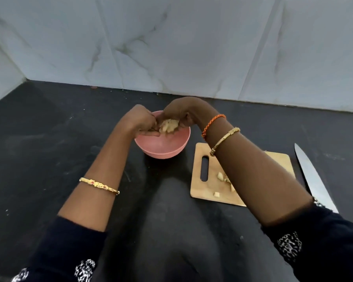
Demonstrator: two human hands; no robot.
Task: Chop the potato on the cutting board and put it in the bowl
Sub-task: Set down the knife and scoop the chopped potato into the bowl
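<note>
Chopped potato pieces (168,127): a pale clump held above the bowl (163,147), between both hands, over the bowl's far half. Bowl is pink, round, sits on the black counter (49,139) near the middle of the scene, just left of the cutting board (204,159). No pieces can be made out on the visible part of the bowl's inside.

Left hand (140,121): over the bowl's left rim, fingers curled inward against the clump, cupping it from the left. Right hand (177,112): over the bowl's far right rim, wrist bent down, fingers curled round the clump from the right. The two hands meet at the potato; fingertips mostly hidden by the pieces.

Leftover pieces (220,176): a few small chunks lie on the near half of the wooden cutting board, partly hidden under the right forearm. One small cube (216,194) sits close to the board's near edge. Board has a slot handle on its left side.

Knife (312,178): lies on the counter just right of the board, blade pointing away, untouched; handle end hidden behind the right sleeve.

Wrists: gold bangle (99,186) on left arm; orange cord (212,124) and gold bangle (224,141) on right arm. Dark sleeves on both arms.

Far side: white marbled tile wall (171,47).
</note>
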